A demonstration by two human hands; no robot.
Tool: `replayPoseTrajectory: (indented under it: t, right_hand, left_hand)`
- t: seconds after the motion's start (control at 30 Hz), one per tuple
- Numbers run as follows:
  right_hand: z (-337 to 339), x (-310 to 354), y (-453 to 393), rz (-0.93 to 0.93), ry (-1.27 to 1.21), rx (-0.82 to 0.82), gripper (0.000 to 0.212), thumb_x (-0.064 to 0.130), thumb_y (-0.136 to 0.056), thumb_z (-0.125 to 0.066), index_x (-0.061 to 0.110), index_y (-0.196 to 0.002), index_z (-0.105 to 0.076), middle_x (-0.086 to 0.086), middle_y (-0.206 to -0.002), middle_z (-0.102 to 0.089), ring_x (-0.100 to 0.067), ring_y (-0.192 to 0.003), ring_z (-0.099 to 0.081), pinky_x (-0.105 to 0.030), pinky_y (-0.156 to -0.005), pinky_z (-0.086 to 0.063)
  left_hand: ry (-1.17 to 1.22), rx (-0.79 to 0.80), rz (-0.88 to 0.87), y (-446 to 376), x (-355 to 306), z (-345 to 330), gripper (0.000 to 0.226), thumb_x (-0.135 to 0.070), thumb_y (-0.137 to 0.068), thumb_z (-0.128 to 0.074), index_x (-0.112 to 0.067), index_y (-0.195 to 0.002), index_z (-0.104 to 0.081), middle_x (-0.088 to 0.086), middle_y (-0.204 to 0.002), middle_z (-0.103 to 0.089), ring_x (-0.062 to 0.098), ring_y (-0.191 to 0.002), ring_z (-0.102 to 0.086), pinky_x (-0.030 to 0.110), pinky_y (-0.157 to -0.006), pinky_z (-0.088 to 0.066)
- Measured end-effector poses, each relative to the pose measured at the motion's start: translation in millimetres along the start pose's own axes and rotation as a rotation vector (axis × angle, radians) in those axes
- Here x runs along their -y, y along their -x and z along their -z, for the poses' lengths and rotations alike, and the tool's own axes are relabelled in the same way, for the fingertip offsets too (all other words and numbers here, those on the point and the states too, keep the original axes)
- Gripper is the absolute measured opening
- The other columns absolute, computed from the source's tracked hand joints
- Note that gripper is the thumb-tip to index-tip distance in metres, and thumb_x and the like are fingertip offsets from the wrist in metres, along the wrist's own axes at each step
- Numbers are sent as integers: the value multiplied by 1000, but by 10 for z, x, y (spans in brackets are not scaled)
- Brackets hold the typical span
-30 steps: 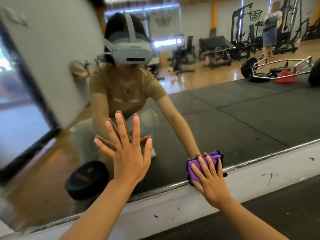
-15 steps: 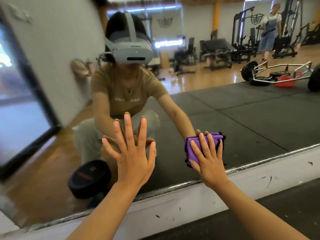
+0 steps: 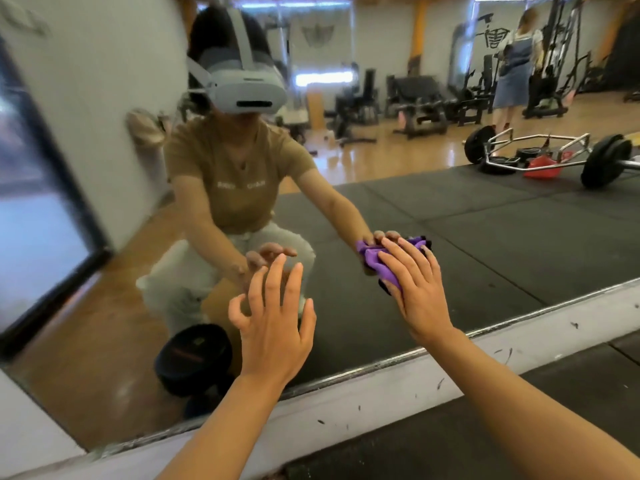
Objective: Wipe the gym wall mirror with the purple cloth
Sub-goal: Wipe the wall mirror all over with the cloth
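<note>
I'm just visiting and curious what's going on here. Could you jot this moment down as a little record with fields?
Setting: gym, wall mirror above a scuffed white ledge
Right hand: straight fingers press the purple cloth flat on the glass
Left hand: spread, off the glass, holds nothing
Cloth: bunched, low on the mirror
Seen in the mirror: the crouching wearer, a hex bar with plates, weight machines

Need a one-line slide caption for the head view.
Right hand presses purple cloth on mirror; left hand open.
</note>
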State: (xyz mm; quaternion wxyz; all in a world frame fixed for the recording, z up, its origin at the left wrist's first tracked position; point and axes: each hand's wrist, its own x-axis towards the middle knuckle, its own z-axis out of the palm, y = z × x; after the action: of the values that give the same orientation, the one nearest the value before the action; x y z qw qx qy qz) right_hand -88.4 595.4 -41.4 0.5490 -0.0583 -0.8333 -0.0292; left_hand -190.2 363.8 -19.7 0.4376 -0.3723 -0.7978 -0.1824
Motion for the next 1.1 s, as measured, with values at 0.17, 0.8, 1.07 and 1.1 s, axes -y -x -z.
replayPoseTrajectory:
  t: [0.17, 0.8, 1.07, 1.1]
  right_hand:
    - [386, 289, -358, -56, -54, 69, 37, 41, -109, -32, 17, -129, -52, -8, -111, -70, -21, -101, -57, -34, -95, -42]
    - [2134, 884, -3321, 105, 24, 347, 51, 50, -108, -24, 20, -115, -64, 2, -91, -67, -19, -75, -65, -35, -68, -57]
    - [2780, 496, -4362, 176, 24, 337, 58, 49, -109, -23, 18, -107, -72, 2, -86, -66, -22, -73, -66, -37, -69, -57]
    - [2846, 448, -4488, 187, 31, 329, 58, 49, -109, -23, 18, -106, -73, 1, -86, -66, -22, -72, -66, -36, -69, -57]
  left_hand:
    - [91, 34, -110, -331, 70, 418, 48, -36, -94, -46, -14, -136, -53, 7, -140, -57, 21, -123, -48, 47, -92, -29]
    - [2, 310, -122, -2975, 415, 2660, 41, -38, -94, -40, -13, -86, -72, 4, -84, -69, 26, -77, -64, 43, -80, -34]
    - [-28, 301, -134, -3973, 155, 3340, 45, -39, -95, -40, -11, -84, -73, 4, -80, -70, 25, -73, -65, 41, -79, -33]
    - [-27, 295, -139, -4089, 117, 3392, 45, -40, -95, -39, -11, -85, -73, 5, -81, -70, 25, -74, -65, 41, -79, -33]
